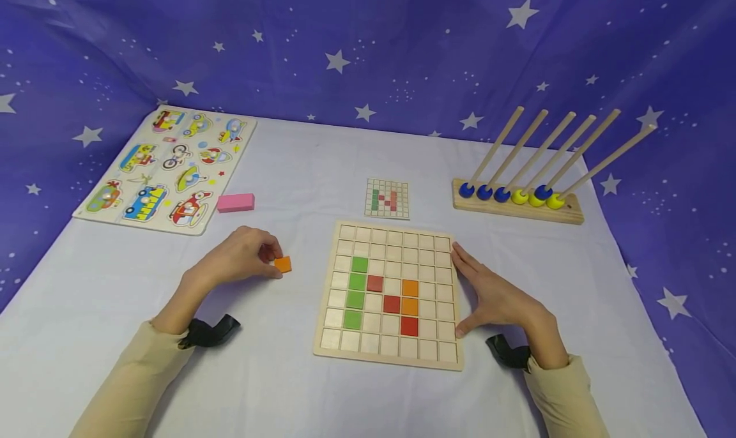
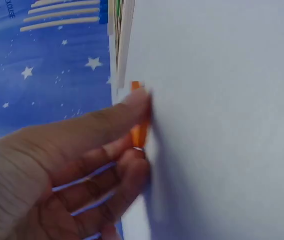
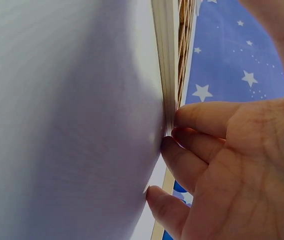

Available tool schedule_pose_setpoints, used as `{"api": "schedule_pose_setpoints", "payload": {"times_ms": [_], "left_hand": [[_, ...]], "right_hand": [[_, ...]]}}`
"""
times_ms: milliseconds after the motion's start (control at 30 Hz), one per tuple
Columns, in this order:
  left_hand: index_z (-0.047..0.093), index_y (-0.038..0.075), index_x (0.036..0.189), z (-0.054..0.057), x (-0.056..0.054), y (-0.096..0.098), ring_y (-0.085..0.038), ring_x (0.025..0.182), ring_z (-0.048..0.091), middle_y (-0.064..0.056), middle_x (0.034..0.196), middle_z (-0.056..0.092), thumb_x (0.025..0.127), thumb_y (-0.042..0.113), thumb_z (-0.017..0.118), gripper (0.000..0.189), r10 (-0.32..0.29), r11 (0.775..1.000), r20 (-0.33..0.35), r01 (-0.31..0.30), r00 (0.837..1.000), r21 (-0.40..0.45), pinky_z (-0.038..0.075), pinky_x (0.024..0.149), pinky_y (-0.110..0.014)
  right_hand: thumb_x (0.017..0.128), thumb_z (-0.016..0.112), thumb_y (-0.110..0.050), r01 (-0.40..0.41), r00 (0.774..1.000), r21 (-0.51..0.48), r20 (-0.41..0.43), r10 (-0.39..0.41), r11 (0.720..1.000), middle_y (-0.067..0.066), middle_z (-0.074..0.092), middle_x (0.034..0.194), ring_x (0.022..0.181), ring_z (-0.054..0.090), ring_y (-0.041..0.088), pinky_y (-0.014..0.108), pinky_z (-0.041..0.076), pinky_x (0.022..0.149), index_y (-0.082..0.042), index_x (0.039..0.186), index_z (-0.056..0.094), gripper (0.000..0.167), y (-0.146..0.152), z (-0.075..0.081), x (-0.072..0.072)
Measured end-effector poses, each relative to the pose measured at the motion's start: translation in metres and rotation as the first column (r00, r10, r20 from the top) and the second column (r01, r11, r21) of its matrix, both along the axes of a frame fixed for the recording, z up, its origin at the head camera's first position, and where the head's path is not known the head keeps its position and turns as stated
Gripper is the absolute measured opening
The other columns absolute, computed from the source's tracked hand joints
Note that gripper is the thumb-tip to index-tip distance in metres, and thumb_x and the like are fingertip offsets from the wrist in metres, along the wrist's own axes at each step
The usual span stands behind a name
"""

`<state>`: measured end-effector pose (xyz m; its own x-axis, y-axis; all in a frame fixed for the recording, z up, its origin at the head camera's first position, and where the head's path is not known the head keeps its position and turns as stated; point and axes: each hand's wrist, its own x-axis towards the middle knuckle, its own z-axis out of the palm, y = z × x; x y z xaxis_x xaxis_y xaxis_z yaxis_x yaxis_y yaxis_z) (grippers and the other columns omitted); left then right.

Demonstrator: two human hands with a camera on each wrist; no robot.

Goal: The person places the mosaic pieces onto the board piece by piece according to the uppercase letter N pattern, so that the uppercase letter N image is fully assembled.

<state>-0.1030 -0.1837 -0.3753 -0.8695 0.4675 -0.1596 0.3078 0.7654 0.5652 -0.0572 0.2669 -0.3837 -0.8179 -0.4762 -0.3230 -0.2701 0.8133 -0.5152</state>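
Note:
Between thumb and fingers, my left hand (image 1: 238, 254) pinches a small orange square tile (image 1: 283, 264), low over the white cloth left of the board. In the left wrist view the tile (image 2: 139, 134) shows edge-on beside the thumb. A wooden grid board (image 1: 391, 362) lies flat in front of me. It carries a column of several green tiles (image 1: 356, 281), three red tiles (image 1: 391, 304) stepping down diagonally, and two orange tiles (image 1: 410, 297) above the lowest red one. My right hand (image 1: 497, 294) rests at the board's right edge, fingertips and thumb spread along it, as the right wrist view also shows.
Behind the board lies a small pattern card (image 1: 388, 199). A pink block (image 1: 236, 202) sits beside a vehicle puzzle board (image 1: 221, 170) at the back left. On the right stands a wooden peg base (image 1: 517, 211) with tall rods and blue and yellow beads.

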Motion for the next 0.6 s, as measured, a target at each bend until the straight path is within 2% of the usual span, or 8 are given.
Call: {"api": "schedule_pose_setpoints", "payload": {"times_ms": [200,300,433,600], "left_hand": [[0.064,0.015,0.077,-0.012,-0.01,0.019,-0.01,0.07,0.055,0.007,0.073,0.065,0.069,0.013,0.084,0.022,-0.016,0.995,-0.08,0.024,0.997,0.097,0.044,0.068,-0.027],[0.063,0.016,0.077,-0.016,-0.016,0.03,-0.009,0.07,0.058,0.007,0.073,0.068,0.073,0.014,0.083,0.02,-0.017,0.984,-0.073,0.029,0.997,0.175,0.044,0.067,-0.025],[0.07,0.013,0.088,-0.02,-0.023,0.044,-0.01,0.075,0.066,0.002,0.08,0.074,0.078,0.01,0.078,0.013,-0.039,0.963,-0.039,0.048,0.998,0.264,0.048,0.068,-0.025],[0.076,0.009,0.099,-0.018,-0.028,0.061,-0.014,0.083,0.071,-0.001,0.089,0.076,0.083,0.009,0.073,0.017,-0.022,0.948,-0.053,0.038,0.998,0.317,0.053,0.075,-0.029]], "right_hand": [[0.048,0.091,-0.051,0.001,1.0,-0.008,0.002,-0.001,1.0,0.016,0.0,0.162,0.146,0.009,0.043,0.058,0.021,0.112,0.005,0.151,0.011,0.142,0.001,-0.001,0.0],[0.048,0.09,-0.052,-0.001,1.0,-0.013,0.001,0.001,1.0,0.016,-0.001,0.162,0.146,0.009,0.043,0.059,0.021,0.112,0.005,0.151,0.012,0.141,0.001,-0.002,0.0],[0.048,0.09,-0.052,-0.004,1.0,-0.017,0.001,0.004,1.0,0.016,-0.001,0.162,0.146,0.009,0.043,0.058,0.021,0.112,0.005,0.151,0.012,0.141,0.001,-0.002,0.0],[0.048,0.091,-0.051,-0.001,1.0,-0.012,-0.001,0.001,1.0,0.015,-0.001,0.162,0.146,0.009,0.043,0.058,0.021,0.112,0.004,0.151,0.012,0.141,0.001,-0.002,-0.001]]}}
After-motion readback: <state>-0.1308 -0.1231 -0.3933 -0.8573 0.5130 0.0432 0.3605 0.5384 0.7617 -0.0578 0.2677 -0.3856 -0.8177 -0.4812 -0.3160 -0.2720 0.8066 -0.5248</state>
